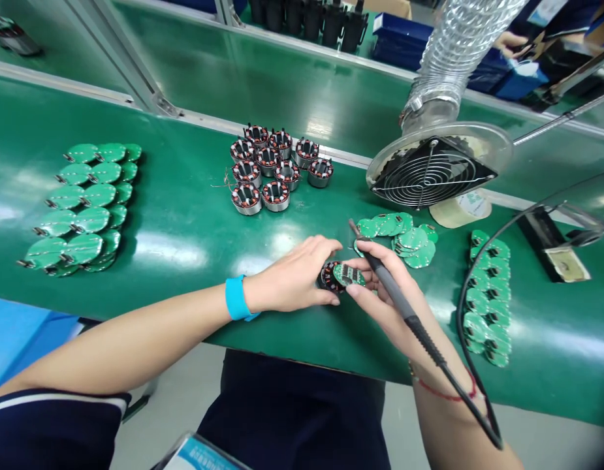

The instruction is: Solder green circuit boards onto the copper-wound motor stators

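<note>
My left hand (302, 275) is curled round a motor stator (326, 277) on the green bench near its front edge. Tilted over the stator's right side is a round green circuit board (349, 275) with dark components on its face. The thumb and fingers of my right hand (380, 287) grip the board's right edge. A soldering iron (390, 287) also lies in my right hand, its tip pointing up and away to the left, its cable running back over the wrist. The stator is partly hidden by my fingers and the board.
Several stators (268, 160) stand behind my hands. Loose round boards (414, 243) lie beyond my right hand, with stacked rows at far left (89, 220) and right (488, 294). A fume extractor fan (431, 173) hangs low at back right, near a soldering iron stand (551, 245).
</note>
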### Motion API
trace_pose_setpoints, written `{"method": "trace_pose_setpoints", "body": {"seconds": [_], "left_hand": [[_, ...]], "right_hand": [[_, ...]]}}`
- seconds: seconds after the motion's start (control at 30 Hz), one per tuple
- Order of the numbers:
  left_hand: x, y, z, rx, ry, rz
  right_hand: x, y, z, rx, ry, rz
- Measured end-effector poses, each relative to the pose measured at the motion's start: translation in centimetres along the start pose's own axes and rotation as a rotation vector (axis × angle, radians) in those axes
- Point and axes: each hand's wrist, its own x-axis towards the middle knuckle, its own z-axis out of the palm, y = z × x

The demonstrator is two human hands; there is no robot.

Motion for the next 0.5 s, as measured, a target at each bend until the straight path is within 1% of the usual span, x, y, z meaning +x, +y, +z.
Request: {"method": "trace_pose_setpoints", "body": {"seconds": [0.07,0.1,0.2,0.27,0.37,0.5], "left_hand": [[0.0,-0.2,0.4,0.015,-0.083,-0.076],[0.1,-0.3,0.6,0.014,-0.1,-0.097],[0.1,-0.1,1.1,0.006,-0.085,-0.121],[0.0,0.1,1.2,0.017,-0.069,-0.129],[-0.1,0.6,1.1,0.037,-0.058,-0.147],[-0.1,0.9,1.0,-0.01,-0.072,-0.149]], "right_hand": [[-0.2,0.2,-0.2,-0.157,0.019,-0.116],[-0.3,0.3,-0.2,-0.249,0.027,-0.177],[-0.2,0.5,-0.3,-0.452,0.002,-0.316],[0.0,0.4,-0.2,-0.505,-0.032,-0.37],[0.4,0.4,-0.2,-0.522,-0.053,-0.425],[0.4,1.2,-0.2,-0.497,-0.054,-0.44]]}}
